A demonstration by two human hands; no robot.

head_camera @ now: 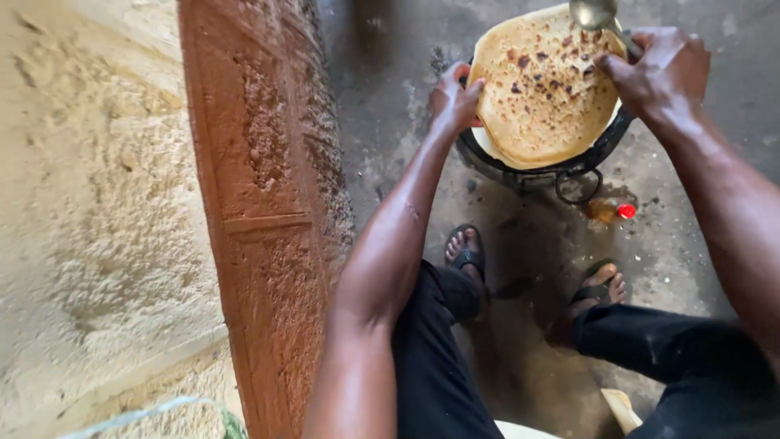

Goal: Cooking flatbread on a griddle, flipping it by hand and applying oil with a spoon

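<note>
Seen from above, a round golden flatbread with dark brown scorch spots (543, 89) lies on a black iron pan over a low stove (603, 145). Left hand (453, 99) pinches the bread's near-left edge; right hand (660, 71) presses fingertips on the far-right edge while closed round a metal spoon (593, 13). Judged risks: fingers so close to the hot rim may burn; the thin bread may tear under uneven pull; the small red-capped plastic bottle (610, 210) beside the stove could tip

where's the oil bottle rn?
Head view, right of centre: the small red-capped bottle lies on the floor just below the stove, ahead of the right foot.
</note>
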